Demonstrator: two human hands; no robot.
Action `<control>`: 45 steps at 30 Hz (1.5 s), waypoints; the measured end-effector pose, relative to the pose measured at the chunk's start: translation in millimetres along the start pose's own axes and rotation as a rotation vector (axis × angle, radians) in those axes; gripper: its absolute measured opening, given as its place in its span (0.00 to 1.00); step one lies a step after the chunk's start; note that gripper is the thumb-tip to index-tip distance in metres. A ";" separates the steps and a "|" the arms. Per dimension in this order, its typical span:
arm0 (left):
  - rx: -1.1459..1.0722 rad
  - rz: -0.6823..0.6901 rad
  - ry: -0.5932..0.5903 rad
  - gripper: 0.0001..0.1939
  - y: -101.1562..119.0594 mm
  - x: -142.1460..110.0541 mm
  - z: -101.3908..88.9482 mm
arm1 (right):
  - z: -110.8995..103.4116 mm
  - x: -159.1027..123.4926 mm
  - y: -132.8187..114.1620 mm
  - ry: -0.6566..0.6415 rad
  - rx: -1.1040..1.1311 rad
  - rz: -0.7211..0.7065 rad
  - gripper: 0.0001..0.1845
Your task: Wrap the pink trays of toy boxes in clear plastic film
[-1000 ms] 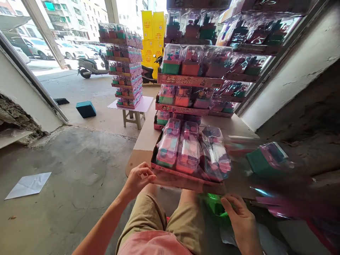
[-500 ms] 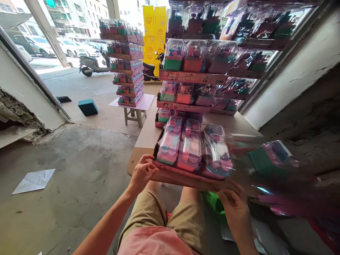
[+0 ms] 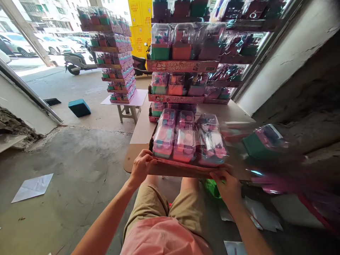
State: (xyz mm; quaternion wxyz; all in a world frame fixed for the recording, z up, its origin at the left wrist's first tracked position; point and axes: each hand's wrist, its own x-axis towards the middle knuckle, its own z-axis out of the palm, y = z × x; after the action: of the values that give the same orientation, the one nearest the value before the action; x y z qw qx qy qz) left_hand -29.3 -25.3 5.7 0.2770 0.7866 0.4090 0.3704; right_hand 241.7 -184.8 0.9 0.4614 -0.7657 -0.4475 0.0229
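In front of me a shallow cardboard display tray lies at the table's near edge. Several clear-lidded plastic toy boxes fill it, with pink, red, teal and green parts. My left hand pinches the tray's near left corner, fingers bent over the rim. At the near right corner, my right hand has thumb and fingers closed on the rim. Some of its fingertips are hard to make out.
Behind the tray rise stacked trays of toy boxes. A blurred green toy box lies to the right. Another tray stack stands on a stool. A green bag is below the table.
My right hand has come up and inward onto the tray's near right corner. My left hand stays at the left corner. The whole view has shifted slightly.
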 end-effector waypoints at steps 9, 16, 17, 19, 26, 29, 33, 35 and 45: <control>0.068 0.043 -0.002 0.09 -1.9 3.6 4.3 | 2.5 4.9 0.2 -0.025 -0.016 -0.075 0.23; 0.140 0.090 -0.005 0.11 -2.9 2.9 6.5 | 9.1 0.9 2.1 0.025 -0.092 -0.112 0.24; 0.155 0.101 0.004 0.11 -3.6 2.8 7.2 | 10.0 0.3 2.4 0.031 -0.109 -0.117 0.24; 0.183 0.133 0.014 0.12 -5.5 2.8 8.4 | 11.2 -0.1 3.3 0.029 -0.128 -0.131 0.23; 0.161 0.186 0.010 0.11 -12.3 5.7 8.8 | 11.2 3.6 12.0 0.017 -0.140 -0.238 0.20; 0.119 0.108 0.004 0.11 -12.3 7.8 7.7 | 10.1 5.5 15.4 0.028 -0.173 -0.339 0.19; 0.103 0.034 -0.012 0.08 -11.3 9.7 6.3 | 9.2 8.8 14.9 0.064 -0.208 -0.473 0.17; 0.101 0.044 -0.030 0.07 -11.3 10.3 4.9 | 8.4 11.3 14.7 0.080 -0.214 -0.494 0.16; 0.086 0.176 -0.094 0.06 -13.3 11.3 -4.0 | 23.7 -8.4 28.2 0.283 -0.346 -0.644 0.11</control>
State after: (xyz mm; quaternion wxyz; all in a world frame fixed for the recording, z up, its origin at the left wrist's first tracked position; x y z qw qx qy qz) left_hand -33.9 -8.4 2.2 0.2284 0.8471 0.3403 0.3384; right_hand 244.8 -179.4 -36.4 0.3664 -0.6483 -0.5940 -0.3046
